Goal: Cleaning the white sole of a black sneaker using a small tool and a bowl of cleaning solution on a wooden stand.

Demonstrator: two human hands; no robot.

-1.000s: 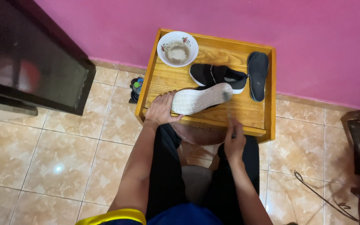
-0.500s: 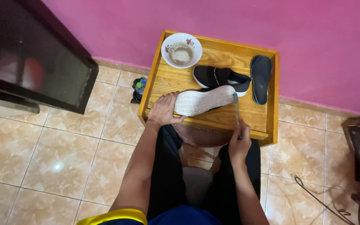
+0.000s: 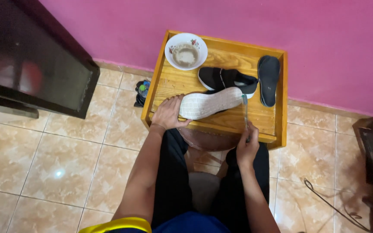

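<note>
Black trousers: the seated person's legs [image 3: 173, 181] filled the near floor, with a brown stool edge [image 3: 206, 140] showing between the knees and the table.
Right hand: the right hand [image 3: 247, 151] was curled shut around the handle of a toothbrush [image 3: 245, 113], whose thin shaft ran up over the table's front rim to the toe of the upturned shoe.
Left hand: the left hand [image 3: 169, 113] lay spread, fingers loosely bent, pressing on the heel end of the upturned shoe [image 3: 210, 103].
Upturned shoe: it lay across the front part of the wooden table [image 3: 277, 129], its whitish gridded sole facing up, heel to the left and toe to the right.
Second shoe: a black shoe [image 3: 226, 80] with a white sole edge sat upright just behind it.
Insole: a dark insole [image 3: 268, 80] lay flat to the right, near the table's right rim.
Bowl: a white bowl [image 3: 186, 51] with murky liquid stood at the far left corner.
Wall: a pink wall [image 3: 238, 21] rose behind the table.
</note>
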